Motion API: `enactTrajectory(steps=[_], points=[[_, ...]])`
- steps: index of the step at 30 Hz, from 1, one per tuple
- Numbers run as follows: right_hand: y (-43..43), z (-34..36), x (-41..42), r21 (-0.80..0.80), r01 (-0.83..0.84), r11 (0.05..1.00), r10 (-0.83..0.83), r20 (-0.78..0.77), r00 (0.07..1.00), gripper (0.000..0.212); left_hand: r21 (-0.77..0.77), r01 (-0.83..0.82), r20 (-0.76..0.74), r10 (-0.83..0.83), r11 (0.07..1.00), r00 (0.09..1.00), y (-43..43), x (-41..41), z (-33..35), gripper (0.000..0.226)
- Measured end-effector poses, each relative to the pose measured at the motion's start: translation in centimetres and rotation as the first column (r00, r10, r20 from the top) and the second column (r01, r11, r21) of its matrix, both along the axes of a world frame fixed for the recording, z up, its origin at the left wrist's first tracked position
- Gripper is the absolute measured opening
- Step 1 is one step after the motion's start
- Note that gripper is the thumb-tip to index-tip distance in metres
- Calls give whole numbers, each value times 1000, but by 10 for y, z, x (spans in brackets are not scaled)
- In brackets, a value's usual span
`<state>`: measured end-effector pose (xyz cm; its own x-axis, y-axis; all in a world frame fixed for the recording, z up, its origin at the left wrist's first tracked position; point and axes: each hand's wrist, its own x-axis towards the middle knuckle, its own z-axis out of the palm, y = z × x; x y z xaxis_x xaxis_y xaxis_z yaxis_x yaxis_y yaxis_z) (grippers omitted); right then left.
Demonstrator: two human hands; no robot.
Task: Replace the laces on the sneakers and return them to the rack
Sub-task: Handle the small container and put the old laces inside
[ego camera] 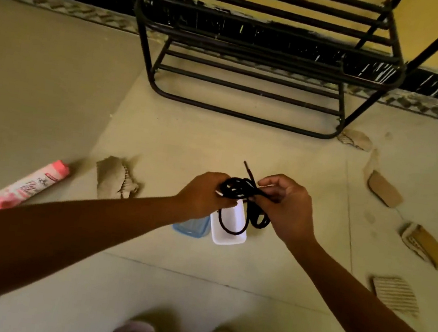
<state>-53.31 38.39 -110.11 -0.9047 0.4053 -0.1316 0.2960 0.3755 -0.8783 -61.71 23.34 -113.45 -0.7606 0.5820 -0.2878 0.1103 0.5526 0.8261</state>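
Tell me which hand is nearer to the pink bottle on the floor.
Left. The left hand grips the black laces on the side toward the pink bottle; the right hand holds them on the far side.

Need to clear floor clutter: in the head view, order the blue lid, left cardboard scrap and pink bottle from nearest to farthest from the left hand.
1. Blue lid, just beneath the left hand.
2. Cardboard scrap, on the floor to its left.
3. Pink bottle, farther left, lying on the floor.
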Motion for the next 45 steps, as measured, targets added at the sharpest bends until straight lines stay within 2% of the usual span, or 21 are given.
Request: enactTrajectory(steps=[4, 10, 14, 18, 23, 25, 28, 32, 34, 36, 40, 43, 45], points=[[-4, 7, -8, -37, 15, 999, -15, -8, 1000, 31, 84, -6, 88, -1, 996, 996, -2, 9, -11, 53], [-2, 46, -11, -30, -30, 999, 27, -108, 994, 31, 88, 84, 30, -87, 993, 996, 3, 3, -16, 54], [-4, 68, -13, -41, -43, 998, 35, -163, 986, 29, 242, 131, 135, -167, 961, 977, 11, 6, -10, 60], [-6, 82, -12, -45, -32, 998, 21, -213, 977, 28, 316, 161, 224, -238, 935, 945, 18, 5, -14, 55], [-9, 94, -13, -128, -24, 992, -11, -260, 965, 26, 269, 191, 261, -262, 944, 929, 22, 5, -1, 47], [-14, 97, -14, -148, -35, 988, -8, -279, 960, 26, 290, 171, 340, -268, 942, 901, 23, 4, 5, 43], [-16, 97, -16, -132, -22, 991, -19, -299, 954, 27, 293, 183, 396, -293, 938, 870, 26, 3, 9, 25], [-9, 92, -16, -132, 34, 991, -73, -298, 952, 27, 262, 227, 435, -325, 938, 840, 20, 6, 17, 21], [-6, 86, -16, -95, 65, 993, -91, -294, 951, 28, 316, 62, 519, -227, 947, 824, 17, 8, 18, 20], [-4, 75, -16, -40, 85, 996, -93, -277, 956, 29, 313, -116, 521, -68, 942, 851, 14, 6, 17, 19], [-4, 34, -13, -4, 134, 991, -133, -173, 976, 34, 113, -184, 352, 134, 976, 926, 10, 2, 5, 23], [-7, -4, -6, 10, 144, 990, -142, -88, 986, 37, 49, -348, 336, 313, 936, 888, 7, 5, -3, 26], [-12, -23, 0, 3, 146, 989, -146, -35, 989, 35, 29, -411, 347, 376, 911, 859, 6, 9, -5, 29]])
